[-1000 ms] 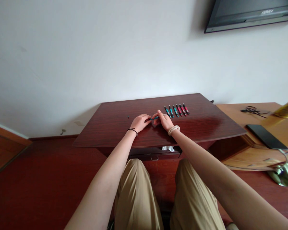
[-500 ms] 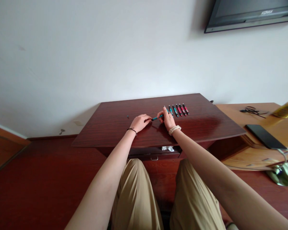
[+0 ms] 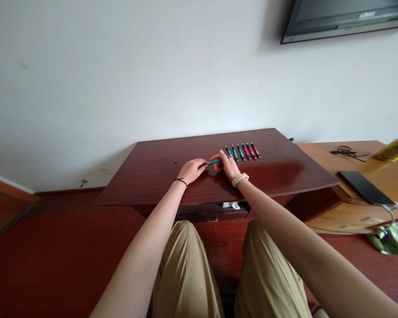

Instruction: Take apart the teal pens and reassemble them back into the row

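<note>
A slim teal pen [image 3: 214,162] lies level between my two hands, just above or on the dark red-brown table. My left hand [image 3: 193,171] pinches its left end, with the fingertips closed round it. At the right end, the curled fingers of my right hand [image 3: 229,167] close on the pen and hide that end. Just beyond my right hand is a row of pens: teal and black ones [image 3: 241,152] on the left, pink and black ones [image 3: 251,151] on the right. A tiny teal and dark piece [image 3: 175,161] sits left of my left hand.
The table [image 3: 146,176] stands against a white wall. To its right a wooden cabinet [image 3: 318,161] carries a black phone [image 3: 365,187], a coiled black cable [image 3: 348,152] and a yellow packet [image 3: 393,150]. A television [image 3: 351,22] hangs above. White crumpled paper [image 3: 231,205] shows under the tabletop.
My right hand has shifted slightly left and lower, uncovering more of the leftmost pen in the row. The pen between my hands shows less of its dark left end now.
</note>
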`<control>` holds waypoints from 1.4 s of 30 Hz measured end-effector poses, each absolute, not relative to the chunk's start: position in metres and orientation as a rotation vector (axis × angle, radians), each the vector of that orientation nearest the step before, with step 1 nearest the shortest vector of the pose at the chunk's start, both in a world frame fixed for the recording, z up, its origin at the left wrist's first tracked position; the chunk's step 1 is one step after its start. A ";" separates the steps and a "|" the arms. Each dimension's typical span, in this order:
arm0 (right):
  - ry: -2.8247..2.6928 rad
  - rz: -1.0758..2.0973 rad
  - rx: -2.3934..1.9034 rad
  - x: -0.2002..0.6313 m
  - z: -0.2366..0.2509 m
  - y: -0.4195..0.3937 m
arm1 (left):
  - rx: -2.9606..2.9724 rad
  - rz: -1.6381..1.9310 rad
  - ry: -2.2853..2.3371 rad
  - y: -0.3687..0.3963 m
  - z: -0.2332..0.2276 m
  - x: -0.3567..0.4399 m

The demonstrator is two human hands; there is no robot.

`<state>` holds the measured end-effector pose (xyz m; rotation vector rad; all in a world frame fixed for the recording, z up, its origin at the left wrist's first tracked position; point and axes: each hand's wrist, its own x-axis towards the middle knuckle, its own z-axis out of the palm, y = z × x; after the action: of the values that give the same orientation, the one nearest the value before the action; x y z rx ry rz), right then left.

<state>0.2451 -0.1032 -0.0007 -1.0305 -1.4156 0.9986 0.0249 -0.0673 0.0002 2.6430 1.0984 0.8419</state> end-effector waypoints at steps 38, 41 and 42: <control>-1.254 0.911 -0.936 0.249 -0.014 -0.088 | 2.603 0.707 1.540 -0.069 0.006 0.028; -1.259 0.909 -0.971 0.249 -0.016 -0.087 | 2.600 0.694 1.555 -0.069 0.006 0.028; -1.266 0.887 -1.008 0.249 -0.017 -0.087 | 2.602 0.693 1.552 -0.069 0.006 0.028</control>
<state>0.2492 -0.0869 -0.0167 -1.0075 -1.2656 0.8869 0.0279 -0.0694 0.0056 2.6021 1.5517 0.6930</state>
